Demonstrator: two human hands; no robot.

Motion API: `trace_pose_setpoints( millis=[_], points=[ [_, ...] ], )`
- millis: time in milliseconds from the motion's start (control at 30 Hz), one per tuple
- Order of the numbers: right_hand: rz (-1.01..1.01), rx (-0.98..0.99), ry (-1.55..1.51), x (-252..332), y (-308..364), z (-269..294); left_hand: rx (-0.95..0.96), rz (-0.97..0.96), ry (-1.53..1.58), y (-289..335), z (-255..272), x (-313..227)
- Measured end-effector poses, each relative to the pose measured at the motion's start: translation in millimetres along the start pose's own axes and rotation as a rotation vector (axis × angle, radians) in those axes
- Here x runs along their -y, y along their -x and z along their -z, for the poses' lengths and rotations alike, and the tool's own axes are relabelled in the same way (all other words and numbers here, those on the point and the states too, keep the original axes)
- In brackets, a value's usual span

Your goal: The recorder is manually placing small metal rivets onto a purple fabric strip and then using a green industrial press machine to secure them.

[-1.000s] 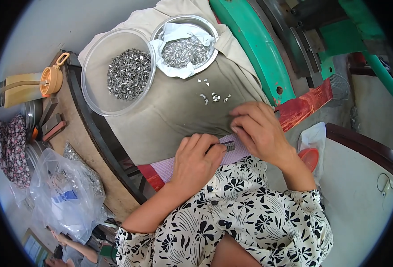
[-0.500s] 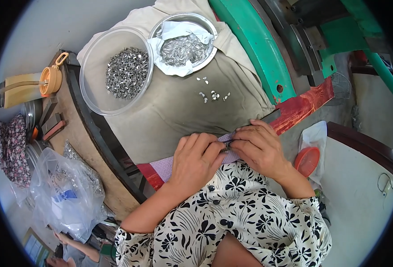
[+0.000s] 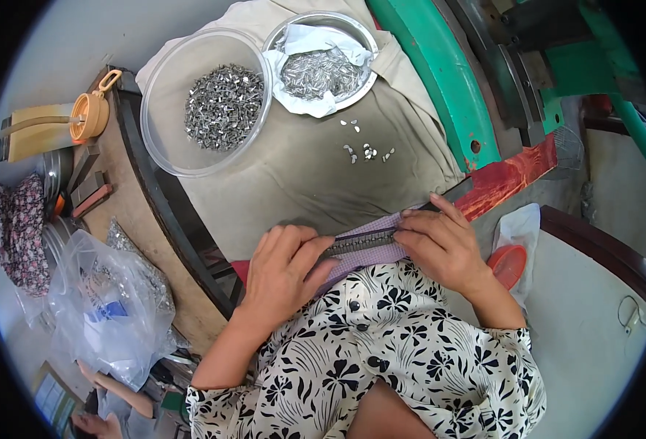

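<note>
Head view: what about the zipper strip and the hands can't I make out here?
- Zipper strip: both ends hidden under the left hand and right hand.
- Left fingertips: curled over the strip, so the grip is unclear.
- Loose metal bits on the cloth: too small to tell their shape.

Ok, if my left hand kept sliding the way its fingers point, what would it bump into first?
The left hand points right along the zipper strip, so it would most likely meet the fingers of the right hand, which rest on the same strip.
</note>
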State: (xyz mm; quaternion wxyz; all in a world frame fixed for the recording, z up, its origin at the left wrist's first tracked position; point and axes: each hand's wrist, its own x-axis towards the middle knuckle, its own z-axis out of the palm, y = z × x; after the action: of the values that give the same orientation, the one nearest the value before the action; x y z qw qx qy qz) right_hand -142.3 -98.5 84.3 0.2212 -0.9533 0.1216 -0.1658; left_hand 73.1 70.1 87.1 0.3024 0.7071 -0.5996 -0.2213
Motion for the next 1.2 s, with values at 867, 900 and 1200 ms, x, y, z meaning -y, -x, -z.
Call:
trace_pose_setpoints(
  millis=[867, 900, 1200],
  points=[
    [0.062, 0.184, 0.313, 35.3, -29.9, 2.7, -0.01, -0.029, -0.019, 1.4, 1.2, 1.1],
    [0.066, 0.182, 0.337, 35.8, -30.4, 2.0, -0.012, -0.023, -0.009, 2.0, 1.2, 1.9],
    [-0.068, 0.11, 0.143, 17.2, -19.4, 10.6, -0.009, -0.035, -0.092, 7.1, 3.6, 5.5]
  ],
)
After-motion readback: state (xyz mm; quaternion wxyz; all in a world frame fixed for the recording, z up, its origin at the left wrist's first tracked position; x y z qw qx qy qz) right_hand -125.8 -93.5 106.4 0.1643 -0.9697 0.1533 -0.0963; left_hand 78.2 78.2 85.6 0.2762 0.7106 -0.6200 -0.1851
